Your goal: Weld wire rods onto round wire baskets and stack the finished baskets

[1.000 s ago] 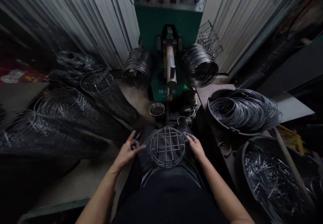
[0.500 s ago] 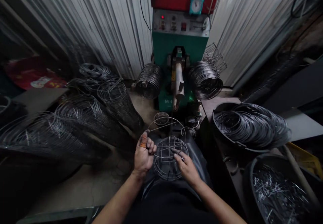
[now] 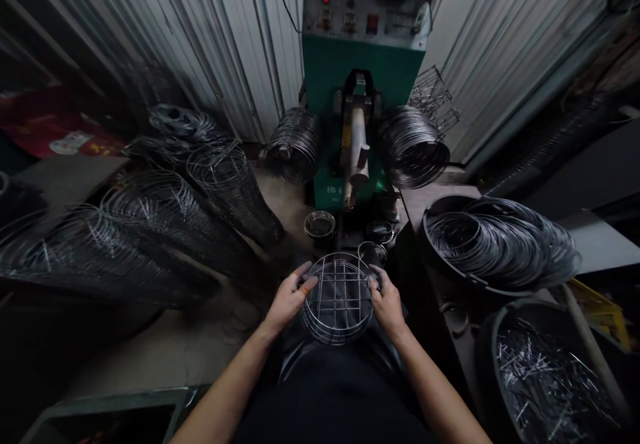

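Observation:
Over my lap is a round wire rack (image 3: 334, 281), with a square grid of thin rods across its rings. My left hand (image 3: 289, 301) grips its left rim between thumb and fingers, and an orange band wraps one digit. On the opposite rim, my right hand (image 3: 388, 303) has its thumb and fingers closed on the wire. Several rings seem stacked beneath the grid; how they join is hard to make out. Beyond the rack stands a green machine (image 3: 330, 64) with a grey metal arm (image 3: 357, 144) reaching toward me.
Wire ring bundles (image 3: 293, 144) hang left of the machine arm, and more coils (image 3: 413, 147) hang right. A tub of rings (image 3: 427, 244) and a bucket of short rods (image 3: 487, 364) stand at right. Tall ring stacks (image 3: 150, 224) lean at left. Round containers (image 3: 320, 225) sit below the arm.
My left hand has come down from holding up a loose wire hoop and now grips the rack's rim. My right hand has moved from the grid to the right rim. The view has tilted downward.

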### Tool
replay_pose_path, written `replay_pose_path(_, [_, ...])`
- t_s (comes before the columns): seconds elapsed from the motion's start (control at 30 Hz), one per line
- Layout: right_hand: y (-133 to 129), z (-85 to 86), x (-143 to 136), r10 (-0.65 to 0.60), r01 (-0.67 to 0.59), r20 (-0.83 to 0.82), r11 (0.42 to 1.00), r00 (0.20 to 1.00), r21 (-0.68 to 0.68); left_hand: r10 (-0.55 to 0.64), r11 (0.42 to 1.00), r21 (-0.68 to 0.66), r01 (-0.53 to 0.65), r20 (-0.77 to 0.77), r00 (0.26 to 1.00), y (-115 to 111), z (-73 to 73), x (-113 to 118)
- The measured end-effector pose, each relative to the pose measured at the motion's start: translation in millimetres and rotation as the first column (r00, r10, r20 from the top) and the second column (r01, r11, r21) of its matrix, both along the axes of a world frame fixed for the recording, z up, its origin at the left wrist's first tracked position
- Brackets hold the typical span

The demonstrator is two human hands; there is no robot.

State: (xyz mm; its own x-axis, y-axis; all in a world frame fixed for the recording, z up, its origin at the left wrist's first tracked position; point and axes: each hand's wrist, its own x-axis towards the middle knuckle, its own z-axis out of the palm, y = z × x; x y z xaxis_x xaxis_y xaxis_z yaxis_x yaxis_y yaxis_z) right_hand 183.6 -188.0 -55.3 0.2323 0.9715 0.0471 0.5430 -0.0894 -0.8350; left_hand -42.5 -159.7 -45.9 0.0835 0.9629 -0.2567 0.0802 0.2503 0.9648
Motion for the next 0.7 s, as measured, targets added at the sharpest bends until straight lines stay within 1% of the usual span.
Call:
replay_pose_path(0.03, [0.6, -4.8, 0.7, 0.005, -0.005, 0.029, 1.000, 1.000, -0.012, -0.024, 1.000, 0.012, 0.025, -0.091, 0.996, 1.8, -5.1, -1.4])
replay_pose_path(0.1, [2.0, -12.8, 2.8, 0.013, -0.012, 0.059, 1.000, 0.998, -0.009, -0.077, 0.996, 0.032, 0.088, -0.253, 0.964, 5.2, -12.0, -3.5])
replay_pose_path(0.2, [3.8, -21.5, 6.2, 0.016, -0.017, 0.060, 1.000, 0.998, 0.010, -0.133, 0.985, 0.047, 0.166, -0.406, 0.904, 8.0, -18.7, -5.3])
replay_pose_path(0.3, [3.6, -27.2, 8.4, 0.037, -0.038, 0.030, 0.999, 0.999, 0.018, -0.147, 0.981, 0.048, 0.190, -0.462, 0.875, 5.7, -24.7, -5.7])
replay_pose_path(0.4, [2.0, -30.1, 9.2, 0.055, -0.054, -0.013, 0.998, 0.998, 0.032, -0.154, 0.978, 0.048, 0.202, -0.484, 0.862, -0.2, -28.5, -5.1])
replay_pose_path(0.57, [-0.1, -31.0, 10.3, 0.061, -0.058, -0.116, 0.998, 0.991, 0.028, -0.175, 0.965, 0.077, 0.251, -0.525, 0.833, -7.2, -28.2, -4.6])
replay_pose_path(0.63, [-1.1, -31.4, 10.9, 0.067, -0.063, -0.167, 0.998, 0.984, 0.030, -0.213, 0.956, 0.047, 0.291, -0.570, 0.793, -8.6, -25.9, -6.4])
replay_pose_path(0.7, [-2.7, -32.4, 11.3, 0.065, -0.060, -0.210, 0.998, 0.976, 0.027, -0.287, 0.936, -0.017, 0.352, -0.619, 0.731, -10.4, -21.6, -9.2])
